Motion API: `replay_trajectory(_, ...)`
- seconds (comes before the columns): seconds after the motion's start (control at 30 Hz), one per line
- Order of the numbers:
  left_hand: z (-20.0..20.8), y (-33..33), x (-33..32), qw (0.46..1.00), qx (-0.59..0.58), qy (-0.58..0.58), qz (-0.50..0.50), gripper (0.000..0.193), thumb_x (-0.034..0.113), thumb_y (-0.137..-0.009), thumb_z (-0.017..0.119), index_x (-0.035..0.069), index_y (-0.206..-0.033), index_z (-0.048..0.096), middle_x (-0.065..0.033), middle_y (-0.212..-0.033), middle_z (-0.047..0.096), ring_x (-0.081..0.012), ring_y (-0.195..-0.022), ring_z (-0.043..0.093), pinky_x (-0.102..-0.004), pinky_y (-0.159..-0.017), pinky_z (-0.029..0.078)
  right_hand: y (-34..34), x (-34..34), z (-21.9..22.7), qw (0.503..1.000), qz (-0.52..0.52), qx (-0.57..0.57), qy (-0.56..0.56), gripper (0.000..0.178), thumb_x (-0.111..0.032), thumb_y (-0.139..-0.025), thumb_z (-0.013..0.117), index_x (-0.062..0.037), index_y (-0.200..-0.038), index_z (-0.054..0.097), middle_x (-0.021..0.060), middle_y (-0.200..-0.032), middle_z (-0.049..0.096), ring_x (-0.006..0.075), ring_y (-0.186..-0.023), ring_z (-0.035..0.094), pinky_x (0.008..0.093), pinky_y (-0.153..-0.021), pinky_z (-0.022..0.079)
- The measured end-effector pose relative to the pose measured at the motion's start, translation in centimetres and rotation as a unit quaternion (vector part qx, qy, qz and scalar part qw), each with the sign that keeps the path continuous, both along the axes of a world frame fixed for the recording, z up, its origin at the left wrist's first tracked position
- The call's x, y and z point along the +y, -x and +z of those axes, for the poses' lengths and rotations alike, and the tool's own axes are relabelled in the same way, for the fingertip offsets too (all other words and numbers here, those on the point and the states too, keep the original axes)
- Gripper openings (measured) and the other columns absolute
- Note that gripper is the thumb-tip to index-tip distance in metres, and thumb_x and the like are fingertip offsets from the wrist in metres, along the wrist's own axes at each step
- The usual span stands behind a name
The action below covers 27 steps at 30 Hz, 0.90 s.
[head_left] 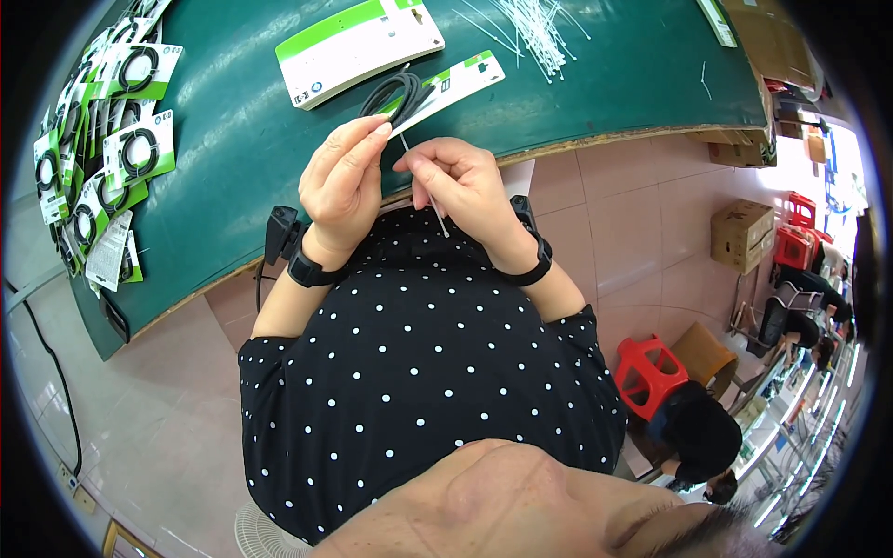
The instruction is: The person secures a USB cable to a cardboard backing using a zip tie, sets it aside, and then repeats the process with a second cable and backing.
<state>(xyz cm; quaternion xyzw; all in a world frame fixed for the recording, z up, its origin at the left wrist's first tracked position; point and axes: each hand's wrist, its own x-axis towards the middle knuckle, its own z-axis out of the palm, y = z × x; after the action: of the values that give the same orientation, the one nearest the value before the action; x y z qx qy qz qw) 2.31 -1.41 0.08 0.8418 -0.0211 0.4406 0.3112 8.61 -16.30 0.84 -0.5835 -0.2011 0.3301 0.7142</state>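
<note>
My left hand pinches a small coil of black cable together with a white and green backing card, just over the table's near edge. A thin white cable tie runs from the coil down through the fingers of my right hand. That hand is closed on the tie, whose tail sticks out below. The tie's head is hidden by the left fingertips. Beyond my left hand lies a stack of similar cards.
Loose white cable ties lie heaped at the table's far side. Carded cable coils are piled at the left of the green table. To the right are a red stool, a seated person and a cardboard box.
</note>
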Motion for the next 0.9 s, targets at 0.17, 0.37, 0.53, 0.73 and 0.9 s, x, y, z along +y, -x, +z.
replay_trajectory(0.17,-0.2,-0.1,0.1,0.999,-0.012,-0.035,-0.005,0.027,-0.013,-0.07,0.065,-0.004,-0.095,0.069,-0.0158,-0.094,0.069,-0.0303,-0.083,0.069,-0.0332,-0.073,0.055,0.6,0.3,-0.5,0.999,-0.036,0.001,-0.01,0.017,-0.011,-0.096,0.055,0.0018,-0.096,0.067,0.0039,-0.065,0.062,0.0043,-0.051,0.052,0.0169,-0.044,0.037)
replay_trajectory(0.37,0.0,0.1,-0.2,0.998,-0.023,-0.052,-0.033,0.028,-0.014,-0.069,0.065,-0.005,-0.095,0.069,-0.0166,-0.094,0.069,-0.0308,-0.082,0.069,-0.0342,-0.072,0.055,0.9,0.3,-0.3,0.998,-0.06,0.03,0.003,0.018,-0.011,-0.096,0.055,0.0022,-0.095,0.067,0.003,-0.065,0.062,0.0044,-0.052,0.053,0.0167,-0.046,0.038)
replay_trajectory(0.53,0.1,0.4,-0.2,0.999,0.011,0.014,-0.03,0.026,-0.013,-0.069,0.066,-0.004,-0.093,0.069,-0.0173,-0.094,0.069,-0.0307,-0.082,0.069,-0.0347,-0.072,0.056,0.5,-0.3,-0.4,0.999,-0.035,0.04,0.006,0.015,-0.009,-0.095,0.056,0.0022,-0.095,0.066,0.0025,-0.066,0.062,0.0043,-0.054,0.054,0.0172,-0.047,0.04)
replay_trajectory(0.73,0.4,0.3,-0.1,1.0,0.019,0.011,-0.019,0.025,-0.013,-0.07,0.067,-0.004,-0.093,0.069,-0.0172,-0.094,0.069,-0.0305,-0.083,0.069,-0.034,-0.074,0.056,0.7,0.8,-1.1,0.996,-0.086,-0.025,-0.001,0.009,-0.005,-0.092,0.06,0.0021,-0.092,0.065,0.0016,-0.07,0.063,0.0026,-0.056,0.053,0.0173,-0.05,0.041)
replay_trajectory(0.9,0.1,0.5,-0.4,0.999,0.019,0.024,-0.011,0.025,-0.013,-0.071,0.068,-0.004,-0.094,0.069,-0.0165,-0.095,0.069,-0.0299,-0.084,0.069,-0.0331,-0.076,0.055,0.8,0.9,-0.9,0.992,-0.108,-0.055,0.03,0.006,-0.003,-0.087,0.063,0.0023,-0.087,0.064,0.0001,-0.072,0.063,0.001,-0.059,0.052,0.0169,-0.052,0.041)
